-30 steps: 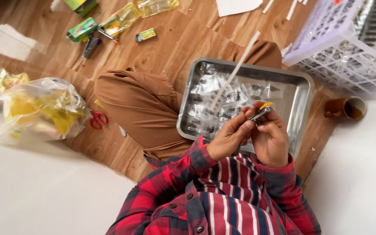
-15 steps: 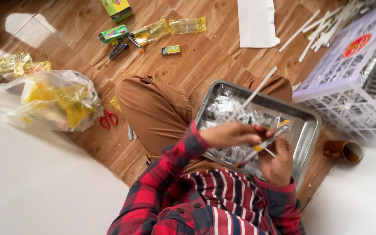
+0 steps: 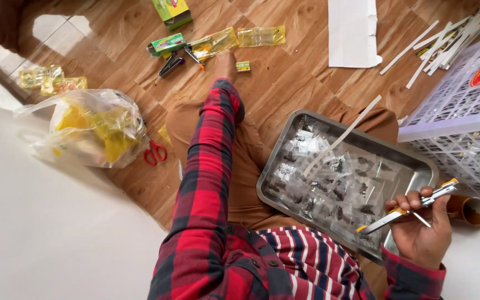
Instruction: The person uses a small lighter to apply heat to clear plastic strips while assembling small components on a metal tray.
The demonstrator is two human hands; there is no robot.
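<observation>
Our right hand point(image 3: 420, 233) grips a yellow-handled utility knife point(image 3: 406, 206) over the near corner of the metal tray point(image 3: 284, 161) of small clear packets on our lap. Our left hand point(image 3: 225, 64) stretches out to the wooden floor point(image 3: 284, 89), fingers hidden, beside a small green box point(image 3: 243, 66) and clear yellow packets point(image 3: 237, 39).

A red-and-black checked sleeve point(image 3: 206, 183) is crossing brown wood-grain floor point(image 3: 284, 78); red-handled scissors point(image 3: 154, 153) are lying beside a yellow-filled clear bag point(image 3: 93, 129) at left; the silver tray point(image 3: 418, 166) is gleaming at right
</observation>
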